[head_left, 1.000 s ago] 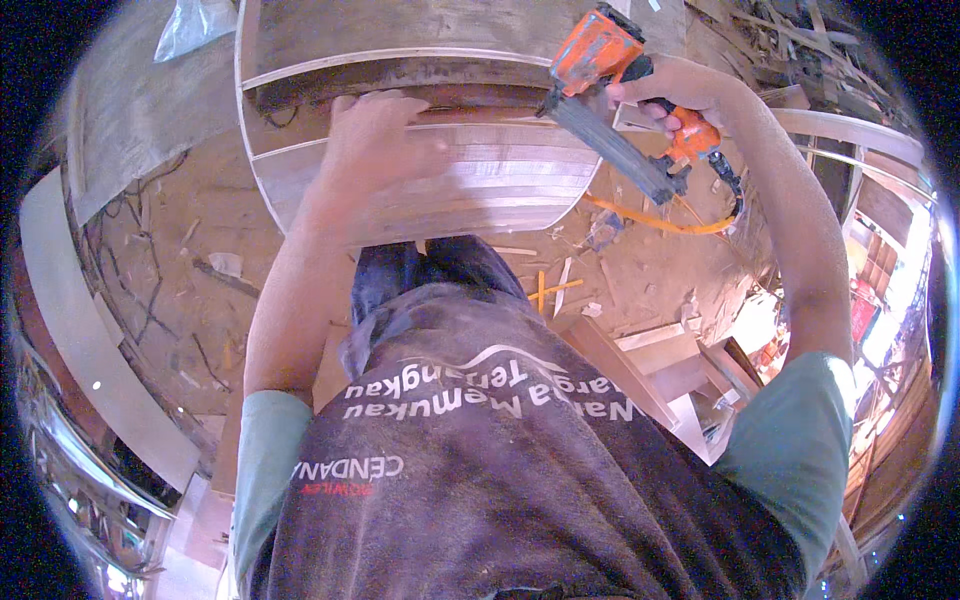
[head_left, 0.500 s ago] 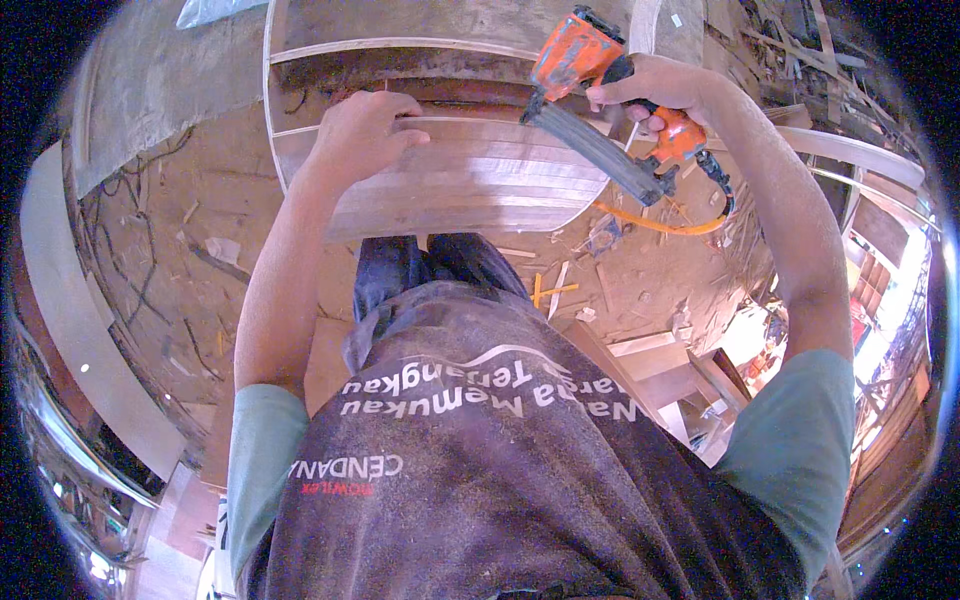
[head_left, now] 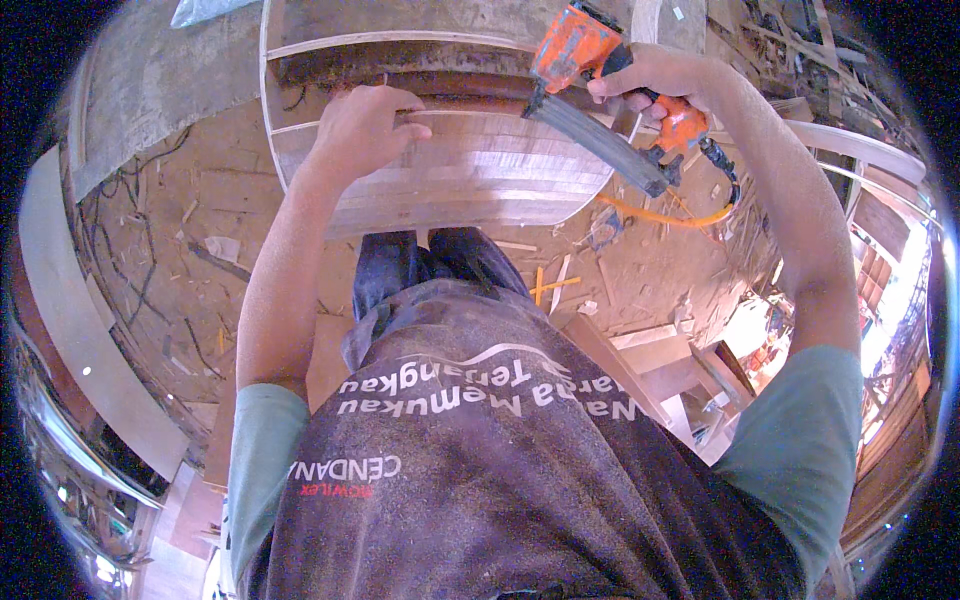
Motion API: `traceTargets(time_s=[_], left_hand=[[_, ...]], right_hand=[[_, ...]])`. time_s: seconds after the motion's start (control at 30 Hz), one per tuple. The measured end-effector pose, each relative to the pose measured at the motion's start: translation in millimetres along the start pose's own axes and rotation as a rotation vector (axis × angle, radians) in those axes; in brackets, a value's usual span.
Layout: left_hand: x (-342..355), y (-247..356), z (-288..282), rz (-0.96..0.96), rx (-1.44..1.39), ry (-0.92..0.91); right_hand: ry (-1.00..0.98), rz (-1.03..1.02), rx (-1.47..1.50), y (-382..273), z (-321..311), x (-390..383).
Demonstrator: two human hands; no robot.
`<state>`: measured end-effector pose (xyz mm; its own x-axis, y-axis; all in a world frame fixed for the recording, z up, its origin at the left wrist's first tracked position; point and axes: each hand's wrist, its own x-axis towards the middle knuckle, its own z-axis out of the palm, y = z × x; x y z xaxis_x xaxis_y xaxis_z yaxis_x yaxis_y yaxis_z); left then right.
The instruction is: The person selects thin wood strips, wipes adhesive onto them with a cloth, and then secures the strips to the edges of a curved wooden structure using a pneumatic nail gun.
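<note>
An orange and black nail gun (head_left: 577, 50) with a dark magazine is in my right hand (head_left: 655, 85), fingers wrapped round its handle. Its nose tilts toward the upper edge of a curved, slatted wooden panel (head_left: 480, 175), at that edge's right part. An orange hose (head_left: 680, 220) runs from the gun's fitting. My left hand (head_left: 370, 130) grips the same edge farther left, its fingers curled over it. Behind the edge lies a dark recess (head_left: 465, 85), bordered by a pale plywood rib (head_left: 400, 42).
A sheet (head_left: 160, 100) with a plastic bag (head_left: 205, 8) lies upper left, a long pale board (head_left: 70, 270) at the far left. Wood offcuts and cables litter the dirt floor (head_left: 200, 290). Boards and panels (head_left: 650, 350) are piled at lower right; scrap wood lies upper right.
My left hand was blurred in motion a second ago and has settled on the panel's edge. The panel has shifted slightly right and up, and the nail gun slightly left and up.
</note>
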<state>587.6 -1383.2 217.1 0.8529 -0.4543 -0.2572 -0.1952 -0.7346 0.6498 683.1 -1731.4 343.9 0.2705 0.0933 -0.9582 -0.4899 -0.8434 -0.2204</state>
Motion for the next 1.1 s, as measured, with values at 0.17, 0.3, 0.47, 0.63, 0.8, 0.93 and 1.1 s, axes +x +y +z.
traceTargets(time_s=[0.17,0.3,0.47,0.63,0.8,0.93,1.1], left_hand=[[1,-2,0,0.024,-0.006,0.010],[1,3,-5,-0.025,-0.022,-0.012],[8,-1,-1,0.048,0.027,0.050],[46,11,34,0.178,-0.093,-0.023],[75,43,55,0.362,-0.145,-0.114],[86,55,60,0.353,-0.222,-0.260],[98,54,61,0.357,-0.337,-0.414]], right_hand=[[0.008,-0.023,-0.033,0,0,2],[0.068,-0.004,-0.008,0,6,-5],[0.247,-0.079,-0.006,25,9,-34],[0.601,-0.153,0.251,103,64,-70],[0.967,-0.073,0.480,199,172,-80],[1.150,-0.138,0.603,221,254,-90],[1.079,0.036,0.835,229,310,-107]])
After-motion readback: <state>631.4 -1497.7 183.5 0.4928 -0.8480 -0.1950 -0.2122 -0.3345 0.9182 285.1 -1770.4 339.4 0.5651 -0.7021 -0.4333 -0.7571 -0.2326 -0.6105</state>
